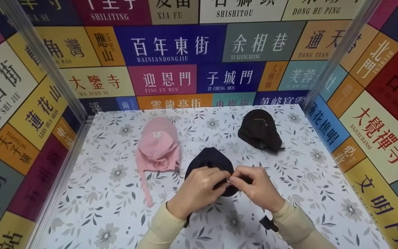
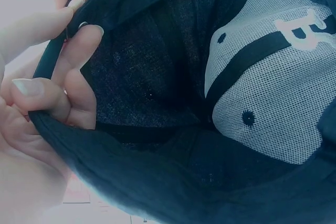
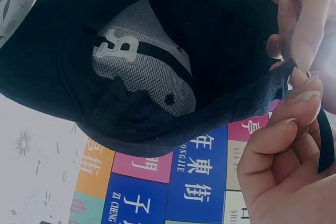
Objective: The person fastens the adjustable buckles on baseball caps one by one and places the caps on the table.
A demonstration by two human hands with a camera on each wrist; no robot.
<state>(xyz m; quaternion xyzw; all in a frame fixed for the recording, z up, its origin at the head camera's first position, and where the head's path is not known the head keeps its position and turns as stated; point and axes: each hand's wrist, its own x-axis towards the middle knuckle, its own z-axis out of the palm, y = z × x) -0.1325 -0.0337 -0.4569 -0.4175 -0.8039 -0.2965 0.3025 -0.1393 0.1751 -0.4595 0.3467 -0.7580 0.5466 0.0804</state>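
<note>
Both hands work at the back of a navy baseball cap (image 1: 209,157), whose opening faces the wrist cameras. White mesh lining and the reverse of a stitched letter show inside the cap (image 3: 152,72) in the right wrist view. My left hand (image 1: 199,188) grips the cap's rear edge and narrow strap (image 2: 50,59) between thumb and fingers. A small metal buckle (image 2: 82,24) sits by its fingertips. Opposite it, my right hand (image 1: 259,188) pinches the strap close to the buckle, fingertips meeting the left hand's. The strap's loose end (image 3: 325,140) hangs past the right fingers.
A pink cap (image 1: 159,145) with a long loose strap lies at the back left of the flower-patterned table (image 1: 116,221). Toward the back right is a dark brown cap (image 1: 259,131). Panels with colourful place-name signs (image 1: 171,45) enclose the table's back and sides.
</note>
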